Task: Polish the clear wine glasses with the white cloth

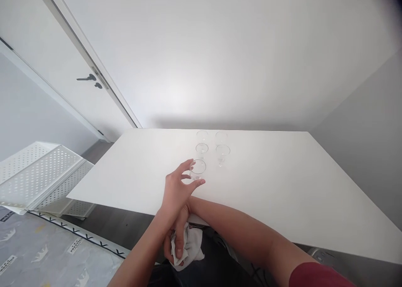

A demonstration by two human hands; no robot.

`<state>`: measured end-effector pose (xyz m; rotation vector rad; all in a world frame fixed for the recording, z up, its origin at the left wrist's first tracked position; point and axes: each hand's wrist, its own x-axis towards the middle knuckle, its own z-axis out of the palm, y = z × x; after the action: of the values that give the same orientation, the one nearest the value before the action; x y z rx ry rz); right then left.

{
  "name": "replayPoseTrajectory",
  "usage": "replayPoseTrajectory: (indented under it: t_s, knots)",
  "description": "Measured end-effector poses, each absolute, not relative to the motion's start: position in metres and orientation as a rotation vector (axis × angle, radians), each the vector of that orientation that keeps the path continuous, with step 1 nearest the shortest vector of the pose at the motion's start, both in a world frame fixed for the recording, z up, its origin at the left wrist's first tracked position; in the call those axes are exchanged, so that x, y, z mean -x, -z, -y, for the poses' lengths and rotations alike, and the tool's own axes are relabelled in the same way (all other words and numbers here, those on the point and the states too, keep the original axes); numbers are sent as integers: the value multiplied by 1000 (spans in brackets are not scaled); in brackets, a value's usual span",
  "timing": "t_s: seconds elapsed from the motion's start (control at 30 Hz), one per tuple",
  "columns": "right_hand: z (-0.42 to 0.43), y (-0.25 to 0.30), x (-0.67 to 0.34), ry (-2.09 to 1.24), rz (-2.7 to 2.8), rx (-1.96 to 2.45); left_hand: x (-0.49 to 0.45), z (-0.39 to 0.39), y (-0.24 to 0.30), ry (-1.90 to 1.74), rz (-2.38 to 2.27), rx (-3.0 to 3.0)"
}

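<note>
Hands are apart in function but stacked in the lower centre of the frame. Left hand reaches onto the table with fingers spread around the nearest glass: thumb beside the rim, fingertips at the lower wall. Whether the grip is already firm cannot be told. Right hand lies below the left wrist, under the table's near edge, closed on a crumpled white cloth.

Scene, left to right:
- Perforated white rack, left edge of the frame, standing on the floor well apart from the table.
- Door handle, upper left, on a white door.
- Nearest glass, centre of the frame, upright, at the front of the left-hand column.
- Four further glasses behind and to its right, upright, set in two columns near the table's far edge, close together but not touching.
- Bare table surface, right half of the frame.

Procedure note (judgement): grip the nearest glass low on the bowl, with thumb opposite fingers and light, even pressure. Lift it straight up before moving it sideways; the glass directly behind stands near. Keep the cloth clear of the table edge.
</note>
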<state>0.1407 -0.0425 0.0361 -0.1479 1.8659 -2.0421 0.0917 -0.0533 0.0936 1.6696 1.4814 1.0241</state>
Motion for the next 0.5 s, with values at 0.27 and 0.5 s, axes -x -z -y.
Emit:
replayPoseTrajectory:
  t_s: [0.27, 0.5]
  knots:
    - [18, -34, -107, 1723, -1542, 458, -109, 48, -81, -892, -1455, -1661]
    - [35, -6, -127, 1851, -1685, 638, -114, 51, -84, -887, -1434, -1722]
